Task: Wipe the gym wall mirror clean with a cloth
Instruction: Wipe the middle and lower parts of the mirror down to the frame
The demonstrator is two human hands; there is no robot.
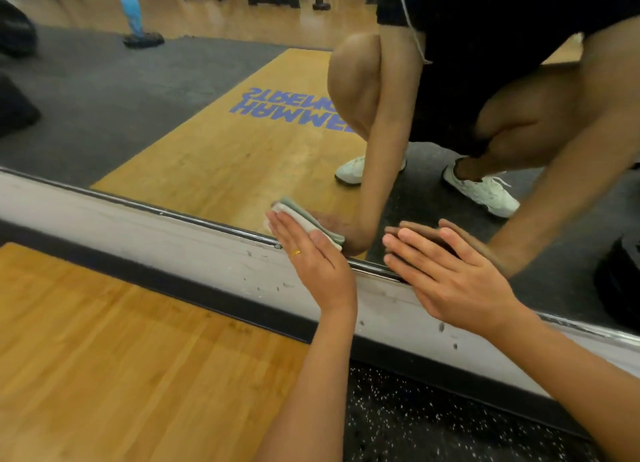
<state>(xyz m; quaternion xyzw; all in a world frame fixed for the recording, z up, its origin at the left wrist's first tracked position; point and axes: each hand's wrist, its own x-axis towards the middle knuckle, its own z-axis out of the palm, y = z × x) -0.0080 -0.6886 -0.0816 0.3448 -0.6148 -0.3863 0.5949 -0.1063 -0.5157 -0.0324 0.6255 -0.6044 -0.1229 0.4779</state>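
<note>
The wall mirror [207, 122] fills the upper part of the head view, its metal bottom edge running from upper left to lower right. My left hand [311, 257] lies flat with straight fingers and presses a folded pale green-grey cloth [304, 219] against the glass just above that edge. My right hand [446, 274] rests flat with fingers straight on the mirror's lower edge, a little to the right of the cloth. It holds nothing. The mirror reflects a squatting person with white shoes and both hands.
Below the mirror runs a scuffed white wall strip [156, 233] with a dark baseboard [173, 285]. A wooden floor platform [121, 357] lies at lower left, speckled black rubber flooring [433, 420] at lower right. The glass reflects gym equipment and another person's foot at top left.
</note>
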